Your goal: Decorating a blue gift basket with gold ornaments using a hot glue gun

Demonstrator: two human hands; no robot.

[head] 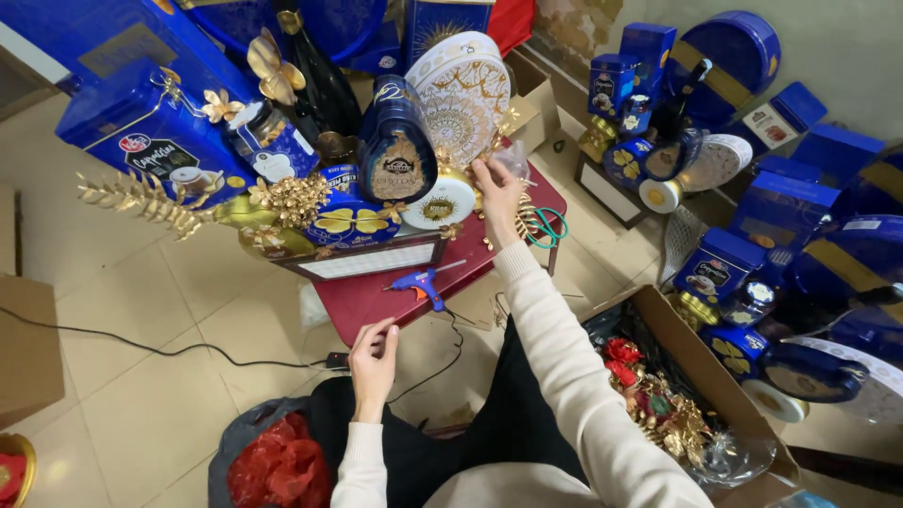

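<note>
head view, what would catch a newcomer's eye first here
A tall gift arrangement of dark blue tins, a bottle and gold leaf sprigs fills the top left, on a small dark red table. The right hand touches it beside a round white and gold patterned tin; a blue glue gun lies below.

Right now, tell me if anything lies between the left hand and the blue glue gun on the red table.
Nothing visible does. The left hand rests at the near edge of the red table, and only bare tabletop separates it from the blue glue gun. The right hand is up at the gift basket, out of that path.
</note>
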